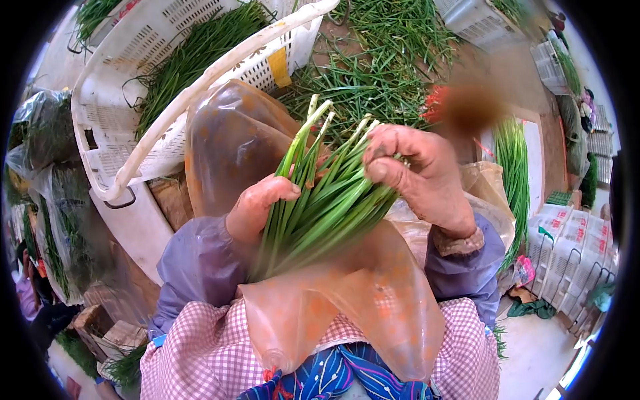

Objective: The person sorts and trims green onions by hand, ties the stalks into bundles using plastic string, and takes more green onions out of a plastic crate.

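A bunch of garlic chives lies slanted above my lap, its pale cut ends pointing away from me and its green leaves toward my body. My left hand is closed around the bunch from the left, the thumb across the stalks. At the upper right of the bunch, my right hand is pinched, thumb against fingers, at the pale stalk ends. Soil marks the fingers of that hand. Beneath the bunch, a clear orange-dotted plastic apron covers my lap; the leaf tips are blurred.
A white plastic basket with chives inside stands at upper left. Loose chive leaves litter the ground ahead. On the right are a long chive bundle and stacked white crates. Plastic bags of greens stand at left.
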Demonstrator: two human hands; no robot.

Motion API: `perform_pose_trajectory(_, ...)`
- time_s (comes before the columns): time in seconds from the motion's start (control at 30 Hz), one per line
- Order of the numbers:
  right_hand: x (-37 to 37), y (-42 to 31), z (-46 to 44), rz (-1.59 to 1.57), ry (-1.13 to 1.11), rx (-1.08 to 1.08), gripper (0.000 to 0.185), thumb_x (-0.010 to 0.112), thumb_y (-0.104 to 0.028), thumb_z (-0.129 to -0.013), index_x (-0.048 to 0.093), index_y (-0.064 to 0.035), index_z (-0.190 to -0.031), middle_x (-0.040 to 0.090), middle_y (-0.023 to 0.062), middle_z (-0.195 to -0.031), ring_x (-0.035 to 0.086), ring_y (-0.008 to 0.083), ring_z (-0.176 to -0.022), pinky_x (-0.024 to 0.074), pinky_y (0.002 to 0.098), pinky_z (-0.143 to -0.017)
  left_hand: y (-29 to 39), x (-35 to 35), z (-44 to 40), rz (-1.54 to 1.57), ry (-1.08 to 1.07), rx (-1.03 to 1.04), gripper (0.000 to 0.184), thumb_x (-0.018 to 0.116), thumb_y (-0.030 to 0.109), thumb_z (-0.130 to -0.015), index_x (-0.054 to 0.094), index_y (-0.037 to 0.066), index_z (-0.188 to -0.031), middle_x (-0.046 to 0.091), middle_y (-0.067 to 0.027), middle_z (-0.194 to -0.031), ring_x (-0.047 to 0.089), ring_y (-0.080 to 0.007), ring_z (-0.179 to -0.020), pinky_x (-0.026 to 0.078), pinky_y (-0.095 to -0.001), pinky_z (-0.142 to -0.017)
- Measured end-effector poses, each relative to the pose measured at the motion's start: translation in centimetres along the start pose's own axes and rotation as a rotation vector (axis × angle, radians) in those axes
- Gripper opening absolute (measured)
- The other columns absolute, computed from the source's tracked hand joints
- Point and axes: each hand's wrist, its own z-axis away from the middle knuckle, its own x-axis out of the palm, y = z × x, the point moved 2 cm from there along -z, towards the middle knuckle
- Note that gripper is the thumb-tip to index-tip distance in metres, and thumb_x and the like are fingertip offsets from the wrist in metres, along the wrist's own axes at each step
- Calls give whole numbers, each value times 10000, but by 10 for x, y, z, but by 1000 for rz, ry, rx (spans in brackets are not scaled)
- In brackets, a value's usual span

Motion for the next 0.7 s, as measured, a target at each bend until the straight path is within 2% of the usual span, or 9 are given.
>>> perform_pose_trajectory(0.07,7,-3,0,98,63,86,197,709,-117,-719,584,-65,-863,562,97,-768,562,286,-740,446,407,-673,-8,-20,-1,-270,39,70,354,468,108,-812,555,-57,-1113,612,-152,-1088,601,-230,-979,466,-338,-914)
perform_pose_trajectory(0.1,16,-5,-2,352,29,-28,212,730,-145,-702,590,-68,-842,567,92,-774,568,271,-756,440,410,-698,-8,-26,0,-361,54,91,337,470,97,-818,561,-61,-1101,612,-154,-1086,601,-229,-979,465,-339,-916)
perform_pose_trajectory(0.13,26,-6,-4,607,-6,-145,230,752,-173,-686,596,-71,-822,572,87,-779,574,256,-772,434,412,-723,-1,-24,4,-538,-48,274,283,478,68,-828,576,-60,-1060,615,-152,-1080,599,-217,-972,464,-324,-904)
perform_pose_trajectory(0.17,37,-7,-1,789,-47,-66,238,711,-213,-748,608,-82,-917,573,67,-813,563,243,-838,369,396,-877,1,-22,5,-627,-101,361,257,483,54,-832,584,-60,-1039,616,-151,-1078,598,-211,-969,464,-317,-898)
perform_pose_trajectory(0.27,57,-4,-5,886,-54,-26,214,701,-195,-744,596,-94,-901,567,57,-808,560,241,-828,366,397,-854,6,-18,5,-884,-95,587,180,631,21,-756,572,13,-926,614,-137,-950,610,-263,-872,485,-328,-795)
perform_pose_trajectory(0.5,51,6,1,628,-23,-194,124,690,-92,-729,628,-107,-836,567,24,-743,571,205,-774,355,396,-884,17,-6,10,-1086,-159,802,281,709,40,-699,550,46,-931,605,-127,-942,598,-293,-891,485,-341,-776)
perform_pose_trajectory(0.6,37,3,5,487,-73,-211,115,697,-73,-741,640,-86,-840,592,30,-728,584,195,-738,376,398,-882,11,-9,4,-819,-191,597,315,733,67,-684,542,53,-935,602,-155,-1026,592,-297,-919,477,-352,-792)
perform_pose_trajectory(0.67,23,3,6,-78,-135,-120,93,706,-52,-746,658,-78,-823,643,39,-751,614,176,-721,413,366,-830,11,0,0,-519,-174,319,337,688,80,-709,545,48,-1012,586,-169,-1116,588,-279,-953,466,-349,-833)
perform_pose_trajectory(0.7,17,5,8,-277,-105,-125,123,718,-10,-736,675,-42,-847,663,55,-757,609,165,-672,445,315,-737,12,7,-2,-417,-162,229,347,673,85,-717,546,47,-1038,580,-174,-1146,587,-273,-964,463,-349,-847)
